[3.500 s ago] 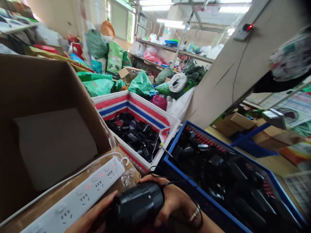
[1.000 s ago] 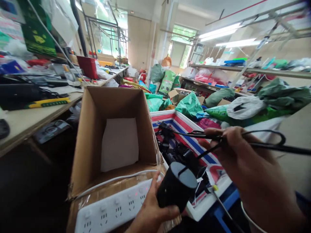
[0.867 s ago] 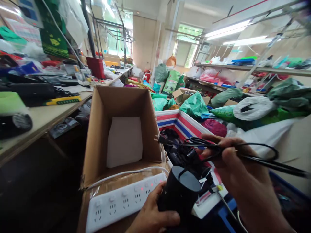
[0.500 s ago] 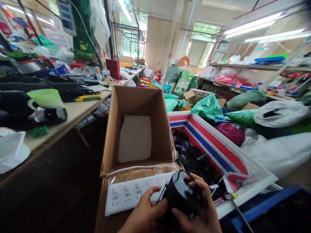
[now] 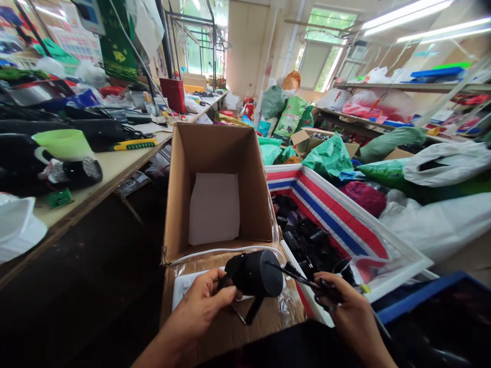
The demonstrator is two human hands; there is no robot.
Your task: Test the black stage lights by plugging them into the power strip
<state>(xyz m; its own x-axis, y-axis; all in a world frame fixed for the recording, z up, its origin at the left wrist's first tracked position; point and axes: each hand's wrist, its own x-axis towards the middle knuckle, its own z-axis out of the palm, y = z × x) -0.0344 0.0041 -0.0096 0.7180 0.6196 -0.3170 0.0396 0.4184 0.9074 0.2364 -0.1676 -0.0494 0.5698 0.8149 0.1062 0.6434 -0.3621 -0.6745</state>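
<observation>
My left hand (image 5: pixel 209 301) is closed round one end of a black cylindrical device with a bracket (image 5: pixel 255 273), which looks like a small spotlight and lies tilted on its side. A black cable (image 5: pixel 293 273) runs out of its flat end face. The fingers of my right hand (image 5: pixel 341 301) are closed on the bundled part of that cable, to the right of the device. Beneath, a white power strip (image 5: pixel 184 286) lies on a brown cardboard surface, partly hidden by the device and my left hand.
An upright cardboard box (image 5: pixel 178 194) with a pale sheet (image 5: pixel 215 209) at its bottom stands ahead. To its right, a striped bag (image 5: pixel 337 220) in a white frame holds several black items (image 5: pixel 307 235). A workbench (image 5: pixel 111 174) runs along the left. A blue crate (image 5: pixel 422 301) is at lower right.
The device has turned from upright onto its side and moved left. My right hand has left its body and moved right, now gripping the bundled cable. The view has shifted slightly.
</observation>
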